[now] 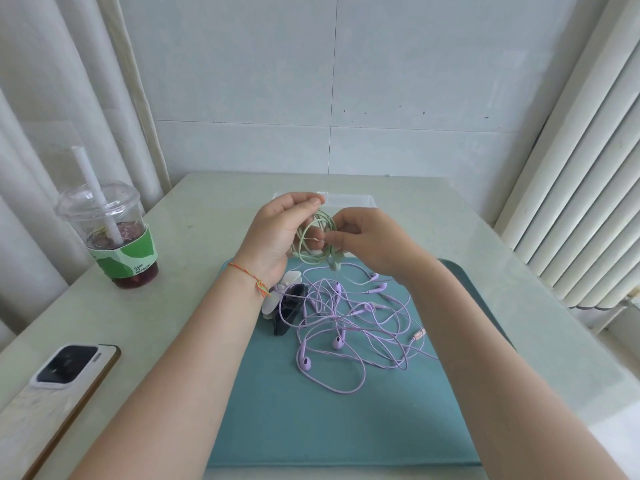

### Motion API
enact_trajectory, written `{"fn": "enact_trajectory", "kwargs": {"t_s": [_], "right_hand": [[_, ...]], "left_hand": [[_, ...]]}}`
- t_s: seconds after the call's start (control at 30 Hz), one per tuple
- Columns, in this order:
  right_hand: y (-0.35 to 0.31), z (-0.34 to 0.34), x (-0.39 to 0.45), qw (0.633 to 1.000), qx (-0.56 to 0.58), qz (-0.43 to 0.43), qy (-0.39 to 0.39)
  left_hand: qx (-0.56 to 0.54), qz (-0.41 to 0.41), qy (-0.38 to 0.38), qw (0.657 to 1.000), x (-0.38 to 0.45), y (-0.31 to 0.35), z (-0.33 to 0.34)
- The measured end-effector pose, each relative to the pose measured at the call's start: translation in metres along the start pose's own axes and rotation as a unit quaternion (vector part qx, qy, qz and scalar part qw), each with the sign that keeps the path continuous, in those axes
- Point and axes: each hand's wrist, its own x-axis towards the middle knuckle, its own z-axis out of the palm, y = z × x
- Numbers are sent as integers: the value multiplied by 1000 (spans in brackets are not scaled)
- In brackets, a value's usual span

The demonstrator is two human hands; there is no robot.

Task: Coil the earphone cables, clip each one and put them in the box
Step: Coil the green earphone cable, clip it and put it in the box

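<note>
Head view. Both hands are raised above the far edge of a teal mat (346, 420) on the pale table (194, 216). The left hand (277, 233) has its fingers curled round a coil of green earphone cable (313, 237), thumb and fingertips closing on the top of the loops. The right hand (367, 240) pinches the same coil from the right side, fingers bent inward; green earbuds (335, 261) hang just below this grip. The left wrist carries an orange braided bracelet (254, 278).

Behind the hands, near the far table edge, stands a clear plastic box (349, 199); the hands cover much of it, and its contents cannot be told.

On the mat below the hands lies a loose tangle of purple earphone cables (349, 327) with several purple earbuds among the loops and a plug end at the right. Just left of the tangle, touching its edge, lie clips: a dark clip (289, 308) and a pale clip (277, 294), partly under the left wrist.

Left on the table: a domed clear plastic cup (114, 233) with a white straw, a green sleeve and dark red drink at the bottom. Nearer, at the left edge, a phone (64, 386) lies face down.
</note>
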Motion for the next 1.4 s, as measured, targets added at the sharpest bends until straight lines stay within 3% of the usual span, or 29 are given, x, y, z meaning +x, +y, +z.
{"fn": "enact_trajectory", "kwargs": {"t_s": [0.2, 0.4, 0.63, 0.8, 1.1, 1.4], "right_hand": [[1, -1, 1, 1000, -17, 13, 15], [-2, -1, -1, 1000, -19, 15, 0], [-9, 0, -4, 989, -136, -8, -48], [-9, 2, -3, 997, -79, -22, -6], [-15, 4, -5, 999, -28, -30, 22], [-17, 2, -6, 1000, -10, -16, 15]], "left_hand": [[190, 10, -65, 980, 2, -4, -13], [188, -19, -83, 978, 1, -1, -16], [229, -26, -68, 971, -1, -2, -10], [152, 21, -20, 988, 1, 0, -6], [-69, -28, 58, 996, 2, 3, 2], [57, -12, 70, 996, -3, 6, 0]]}}
